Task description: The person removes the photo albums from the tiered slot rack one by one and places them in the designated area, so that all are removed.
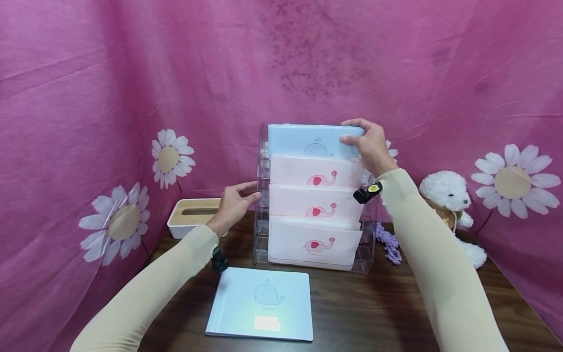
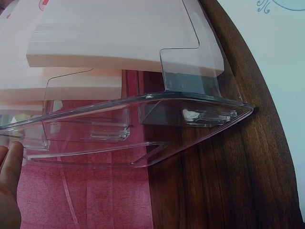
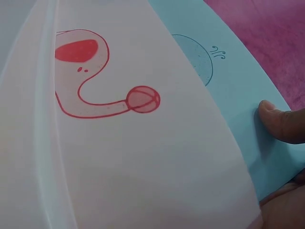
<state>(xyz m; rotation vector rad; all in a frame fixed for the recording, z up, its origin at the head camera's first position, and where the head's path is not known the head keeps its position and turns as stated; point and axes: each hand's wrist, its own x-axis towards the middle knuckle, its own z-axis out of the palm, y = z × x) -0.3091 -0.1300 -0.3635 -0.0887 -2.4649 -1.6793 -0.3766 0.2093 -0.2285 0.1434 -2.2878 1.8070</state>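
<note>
My right hand (image 1: pixel 371 146) pinches the blue folder (image 1: pixel 292 139), far in the clear rack (image 2: pixel 190 97) — a crooked tug could tip the rack if my left hand (image 1: pixel 232 206), whose grip I cannot tell, steadies it weakly.

Booklets: 5 fronts showing, so 2 whale ones (upper whale booklet (image 1: pixel 292 139), lower whale booklet (image 1: pixel 235 308)) and 3 elephant ones (top elephant booklet (image 1: pixel 290 168), middle elephant booklet (image 1: pixel 288 200), bottom elephant booklet (image 1: pixel 288 244)); can't tell how many sit behind those. Also 1 clear rack (image 1: pixel 367 254), 2 hands (left hand (image 1: pixel 235 203), right hand (image 1: pixel 369 144)), 2 sleeves (left sleeve (image 1: pixel 162 283), right sleeve (image 1: pixel 431 254)). Others: 1 wood-topped box (image 1: pixel 200 203), 1 plush toy (image 1: pixel 444 188), 1 purple bundle (image 1: pixel 388 242), 1 table (image 1: pixel 352 318), 4 printed daisies (image 1: pixel 512 182), one partly hidden.
</note>
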